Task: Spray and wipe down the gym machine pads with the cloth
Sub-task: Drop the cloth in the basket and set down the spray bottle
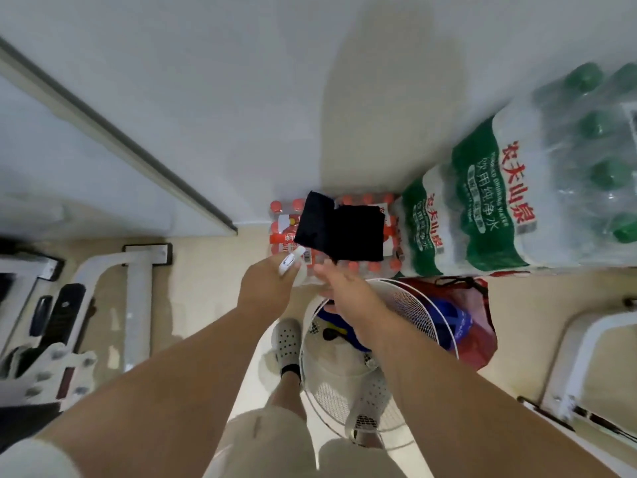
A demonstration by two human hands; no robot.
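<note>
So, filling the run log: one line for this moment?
left hand: holds spray bottle | right hand: open, reaching | black cloth: lying on bottle pack

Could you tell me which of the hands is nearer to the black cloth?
Right. The right hand reaches just below the black cloth, fingertips nearly touching; the left hand holds a spray bottle beside its lower-left corner.

We hold both bare arms stretched forward and down, forearms running side by side toward the middle of the view. Our left hand point(267, 288) is curled into a closed grip, knuckles up, thumb side turned to the right. Our right hand point(344, 288) lies just beside it, back of the hand up, fingers point(324, 270) loosely extended forward, closed on nothing.
</note>
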